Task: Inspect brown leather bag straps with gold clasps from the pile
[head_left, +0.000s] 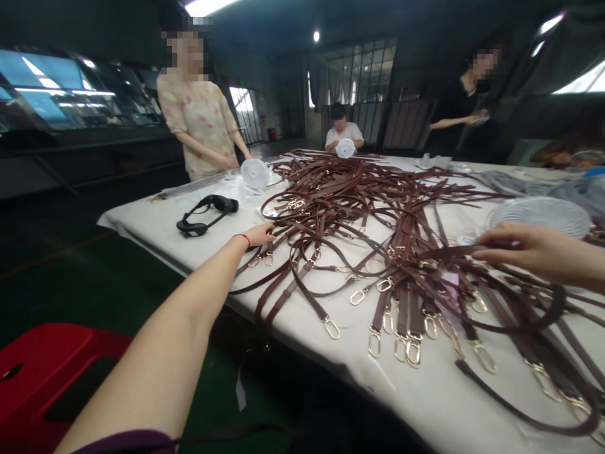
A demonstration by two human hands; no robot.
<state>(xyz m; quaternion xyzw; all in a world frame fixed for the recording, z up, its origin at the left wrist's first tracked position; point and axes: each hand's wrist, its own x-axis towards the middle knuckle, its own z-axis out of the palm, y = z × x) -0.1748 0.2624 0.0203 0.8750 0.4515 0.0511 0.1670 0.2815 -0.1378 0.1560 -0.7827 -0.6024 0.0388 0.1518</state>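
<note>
The right hand (534,252) grasps a brown strap (449,251) between thumb and fingers, above the pile on the table (151,224). From those fingertips the strap's visible stretch runs to the person's left, its long axis nearly crosswise to the view, with a fan (562,215) just beyond the hand. The left hand (259,235) is well apart from it, at the pile's left edge, among other straps (340,183) (whether its fingers are closed on any, I cannot tell). The right is clearly nearer.
</note>
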